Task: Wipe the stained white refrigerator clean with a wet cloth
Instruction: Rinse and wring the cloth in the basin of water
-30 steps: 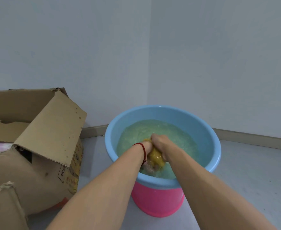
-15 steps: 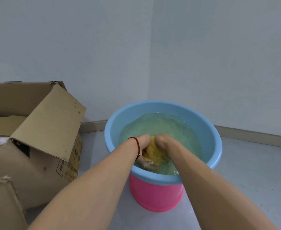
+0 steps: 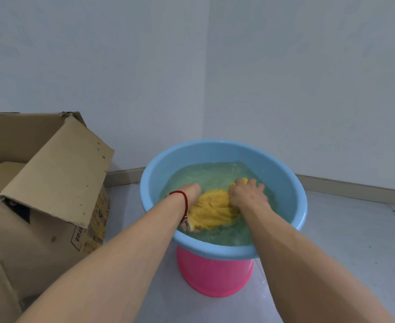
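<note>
Two hands, left hand (image 3: 189,191) and right hand (image 3: 247,194), grip cloth (image 3: 211,212) stretched sideways

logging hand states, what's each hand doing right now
Left hand: fingers curled round the yellow cloth in the basin's water.
Right hand: gripping the cloth's other end.

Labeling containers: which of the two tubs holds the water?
The blue basin, stacked on top; both hands work the yellow cloth in its water. The pink tub only supports it from below.

Grey floor (image 3: 345,241); pink stool (image 3: 212,276) stands on it; cardboard box (image 3: 40,206) beside.
</note>
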{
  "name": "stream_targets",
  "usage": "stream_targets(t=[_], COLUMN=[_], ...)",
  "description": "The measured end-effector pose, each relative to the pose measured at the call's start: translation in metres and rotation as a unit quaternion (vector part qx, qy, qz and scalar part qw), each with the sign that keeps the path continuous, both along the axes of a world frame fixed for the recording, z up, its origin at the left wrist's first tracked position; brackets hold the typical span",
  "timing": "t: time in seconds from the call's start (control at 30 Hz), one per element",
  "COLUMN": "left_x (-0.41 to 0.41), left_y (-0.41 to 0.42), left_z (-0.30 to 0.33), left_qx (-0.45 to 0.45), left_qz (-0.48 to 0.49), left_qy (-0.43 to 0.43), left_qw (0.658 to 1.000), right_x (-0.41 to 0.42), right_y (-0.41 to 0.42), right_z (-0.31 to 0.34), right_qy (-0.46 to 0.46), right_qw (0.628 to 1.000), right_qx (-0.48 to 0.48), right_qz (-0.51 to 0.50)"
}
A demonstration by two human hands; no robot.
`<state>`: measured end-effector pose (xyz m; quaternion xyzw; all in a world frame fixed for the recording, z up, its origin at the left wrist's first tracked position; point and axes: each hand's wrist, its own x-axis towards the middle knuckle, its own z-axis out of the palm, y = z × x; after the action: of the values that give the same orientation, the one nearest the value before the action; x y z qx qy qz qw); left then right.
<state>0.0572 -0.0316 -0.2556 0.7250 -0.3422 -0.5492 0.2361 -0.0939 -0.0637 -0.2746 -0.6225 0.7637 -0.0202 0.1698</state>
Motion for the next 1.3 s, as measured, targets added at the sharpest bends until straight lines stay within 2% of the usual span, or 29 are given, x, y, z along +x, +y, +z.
stream_targets(t=[0.1,0.17,0.27,0.33,0.4,0.5,0.6,0.67,0.77,0.87,0.9,0.97,1.07,1.13,1.2,1.3], left_x=[-0.002,-0.015,-0.033,-0.036,-0.034,-0.030,-0.025,-0.021,-0.013,-0.015,-0.018,-0.022,-0.023,-0.020,-0.011,0.008], left_y=[0.007,0.010,0.005,0.003,0.001,0.002,0.002,0.000,-0.001,0.001,0.000,0.001,0.002,0.003,0.004,0.005], left_z=[0.001,0.001,-0.002,-0.006,-0.012,-0.014,-0.002,0.016,0.044,0.066,0.071,0.082,0.088,0.091,0.094,0.093], left_qx=[0.061,0.105,0.080,0.054,0.011,-0.043,-0.082,-0.142,-0.255,-0.328,-0.346,-0.371,-0.372,-0.352,-0.318,-0.286], left_qz=[-0.001,-0.029,-0.015,-0.022,-0.031,0.000,0.031,0.025,0.000,-0.020,-0.023,-0.027,-0.009,0.004,0.024,0.061], left_qy=[0.071,0.125,0.121,0.096,0.057,-0.011,0.034,0.055,0.044,0.016,0.008,0.017,0.056,0.105,0.167,0.216], left_qw=[0.996,0.986,0.989,0.994,0.998,0.999,0.996,0.988,0.966,0.944,0.938,0.928,0.927,0.930,0.933,0.932], right_x=[0.016,0.030,0.040,0.038,0.031,0.019,0.004,-0.004,-0.020,-0.033,-0.035,-0.038,-0.035,-0.027,-0.012,-0.001], right_y=[0.000,0.003,0.004,0.005,0.004,0.012,0.007,0.003,-0.002,-0.003,-0.001,0.005,0.022,0.030,0.032,0.025], right_z=[-0.007,-0.002,-0.001,-0.003,-0.004,0.013,0.021,0.029,0.049,0.075,0.084,0.096,0.098,0.093,0.085,0.086], right_qy=[-0.019,-0.123,-0.316,-0.369,-0.341,-0.203,-0.138,-0.143,-0.120,-0.013,-0.013,-0.099,-0.320,-0.404,-0.417,-0.315], right_qw=[0.996,0.987,0.943,0.924,0.936,0.979,0.990,0.990,0.992,0.999,0.998,0.981,0.903,0.858,0.859,0.907], right_qx=[0.091,0.108,0.093,0.077,0.065,0.015,-0.029,-0.015,0.015,-0.017,-0.030,-0.046,0.051,0.083,0.032,-0.077], right_qz=[0.001,0.006,-0.040,-0.072,-0.055,-0.008,-0.017,-0.013,-0.017,0.026,0.055,0.161,0.280,0.307,0.296,0.269])
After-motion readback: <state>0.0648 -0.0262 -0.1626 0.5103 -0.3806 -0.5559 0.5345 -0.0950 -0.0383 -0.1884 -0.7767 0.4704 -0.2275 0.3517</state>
